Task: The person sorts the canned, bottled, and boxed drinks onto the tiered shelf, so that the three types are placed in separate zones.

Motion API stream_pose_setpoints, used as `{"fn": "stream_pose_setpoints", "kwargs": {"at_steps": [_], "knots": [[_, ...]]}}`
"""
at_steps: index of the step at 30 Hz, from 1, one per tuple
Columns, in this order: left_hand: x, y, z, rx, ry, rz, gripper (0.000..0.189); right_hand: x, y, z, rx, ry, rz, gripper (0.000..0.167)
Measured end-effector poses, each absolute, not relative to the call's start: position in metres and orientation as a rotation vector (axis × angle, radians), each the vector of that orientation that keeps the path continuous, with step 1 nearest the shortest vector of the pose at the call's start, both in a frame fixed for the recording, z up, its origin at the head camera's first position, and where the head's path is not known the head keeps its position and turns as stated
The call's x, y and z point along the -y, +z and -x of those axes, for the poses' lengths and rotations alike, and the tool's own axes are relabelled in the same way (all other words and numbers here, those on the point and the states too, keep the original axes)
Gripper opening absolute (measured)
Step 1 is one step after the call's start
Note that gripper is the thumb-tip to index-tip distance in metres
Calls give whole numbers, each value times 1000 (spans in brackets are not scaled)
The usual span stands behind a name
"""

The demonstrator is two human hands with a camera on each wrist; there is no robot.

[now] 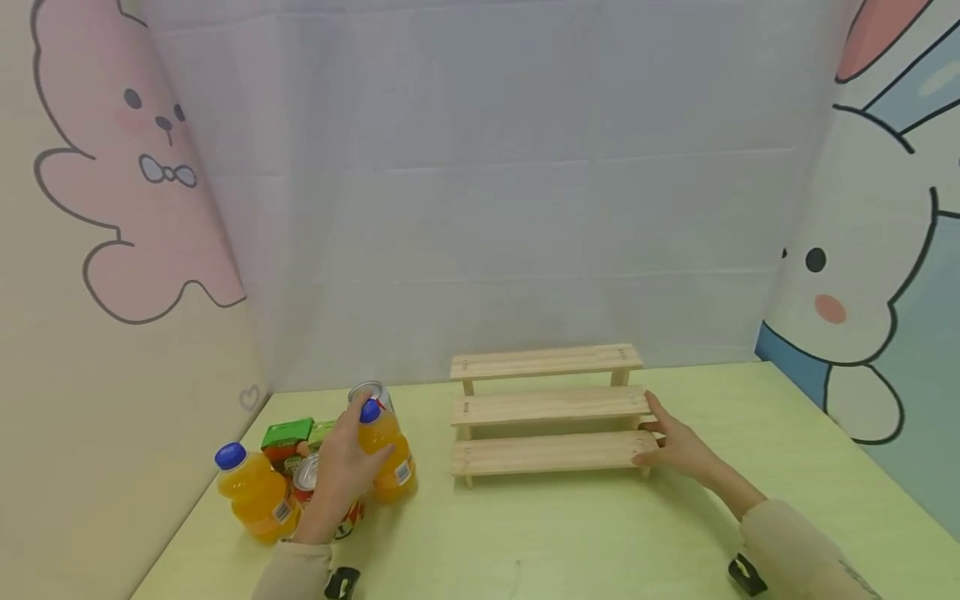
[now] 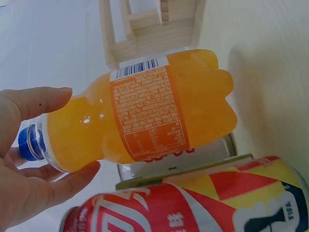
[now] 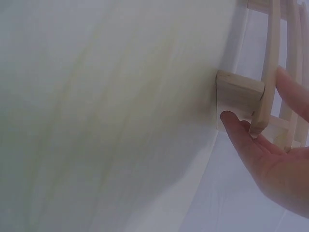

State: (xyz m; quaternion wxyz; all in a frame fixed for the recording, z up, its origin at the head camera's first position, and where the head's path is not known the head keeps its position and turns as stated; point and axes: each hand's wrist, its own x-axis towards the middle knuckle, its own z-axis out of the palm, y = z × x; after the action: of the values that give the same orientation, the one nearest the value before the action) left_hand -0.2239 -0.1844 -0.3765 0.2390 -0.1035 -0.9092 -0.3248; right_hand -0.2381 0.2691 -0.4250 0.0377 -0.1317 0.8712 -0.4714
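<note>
My left hand (image 1: 345, 462) grips a bottle of orange drink (image 1: 393, 471) around its neck and shoulder, just below the blue cap. In the left wrist view the bottle (image 2: 145, 111) shows a printed orange label and a barcode, with thumb and fingers on opposite sides. My right hand (image 1: 678, 446) holds the right end of a three-tier wooden shelf rack (image 1: 551, 406), thumb by the lowest board and forefinger at the middle one. From the right wrist, the fingers (image 3: 241, 135) lie around the end of a rack board (image 3: 271, 63).
Left of the held bottle stand a second orange drink bottle (image 1: 258, 492), a green-topped box (image 1: 287, 433) and a can (image 1: 306, 473) partly behind my left hand. A silver-topped can (image 1: 378, 392) is behind the held bottle. A red and yellow can (image 2: 231, 198) lies close below it.
</note>
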Motion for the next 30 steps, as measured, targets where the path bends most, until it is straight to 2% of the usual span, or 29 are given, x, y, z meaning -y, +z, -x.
{"fn": "stream_pose_setpoints", "kwargs": {"at_steps": [18, 30], "knots": [[155, -351, 227, 2231, -920, 487, 77, -268, -432, 231, -2739, -1371, 418, 103], [122, -325, 243, 2126, -927, 654, 72, -268, -423, 233, -2770, -1326, 433, 102]]}}
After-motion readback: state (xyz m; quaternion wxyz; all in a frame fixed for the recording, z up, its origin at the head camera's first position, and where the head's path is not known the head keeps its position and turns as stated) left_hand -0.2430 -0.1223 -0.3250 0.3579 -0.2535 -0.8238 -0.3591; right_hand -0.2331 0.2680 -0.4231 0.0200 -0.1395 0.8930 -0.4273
